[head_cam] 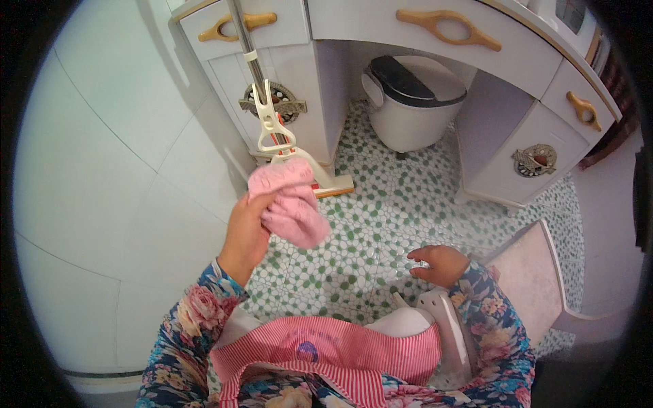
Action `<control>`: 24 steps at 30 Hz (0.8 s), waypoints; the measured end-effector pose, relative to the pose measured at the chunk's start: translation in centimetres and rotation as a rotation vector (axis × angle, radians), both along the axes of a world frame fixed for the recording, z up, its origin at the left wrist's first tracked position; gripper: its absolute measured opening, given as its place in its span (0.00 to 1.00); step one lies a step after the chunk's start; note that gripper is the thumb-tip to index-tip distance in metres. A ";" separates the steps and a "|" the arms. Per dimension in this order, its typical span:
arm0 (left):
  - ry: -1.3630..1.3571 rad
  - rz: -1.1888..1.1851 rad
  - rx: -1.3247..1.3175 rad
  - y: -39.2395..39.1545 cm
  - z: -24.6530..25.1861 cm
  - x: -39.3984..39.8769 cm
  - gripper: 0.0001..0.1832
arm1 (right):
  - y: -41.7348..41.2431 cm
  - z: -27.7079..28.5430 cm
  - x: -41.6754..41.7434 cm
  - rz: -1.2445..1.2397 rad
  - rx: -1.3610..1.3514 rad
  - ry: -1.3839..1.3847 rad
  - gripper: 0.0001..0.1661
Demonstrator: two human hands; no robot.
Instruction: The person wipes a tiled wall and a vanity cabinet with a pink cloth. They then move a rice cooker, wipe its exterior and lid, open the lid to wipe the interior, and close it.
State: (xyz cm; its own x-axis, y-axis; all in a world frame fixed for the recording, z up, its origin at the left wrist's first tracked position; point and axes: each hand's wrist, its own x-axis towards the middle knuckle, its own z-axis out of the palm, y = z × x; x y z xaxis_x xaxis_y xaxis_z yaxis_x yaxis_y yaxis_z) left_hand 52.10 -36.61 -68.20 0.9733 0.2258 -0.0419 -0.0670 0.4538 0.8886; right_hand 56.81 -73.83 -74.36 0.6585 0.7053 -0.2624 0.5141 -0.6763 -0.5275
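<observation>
My left hand grips a crumpled pink cloth that bears faint printing. The cloth is held up in front of a sponge mop, whose cream and orange head rests on the floor behind it. A cream lever sits on the mop's metal pole, which leans up past the left drawer. Lower and to the right, my right hand hangs over the floor with its thumb and fingers apart, holding nothing. Below it is a white plastic piece with holes, partly covered by my sleeve and apron.
A white vanity desk with wooden handles spans the far side. In its knee space stands a white bin with a black and grey lid. Pale wall panels rise at left. A pale, thin-edged panel slants at right above the pebble-patterned floor.
</observation>
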 end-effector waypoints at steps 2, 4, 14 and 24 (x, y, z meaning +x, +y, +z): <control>-0.093 0.093 0.145 0.5 2.8 1.3 0.13 | 0.0 -0.1 0.0 -0.004 -0.015 0.002 0.26; -0.215 0.165 0.247 0.6 6.3 2.9 0.13 | 0.0 -0.3 0.0 0.007 -0.035 0.006 0.26; -0.731 0.432 0.634 -3.9 19.5 13.4 0.15 | -0.1 -1.5 0.1 0.075 -0.086 0.005 0.27; -1.070 0.584 1.212 -5.6 24.6 24.2 0.18 | -0.4 -1.1 0.3 0.097 -0.052 0.123 0.27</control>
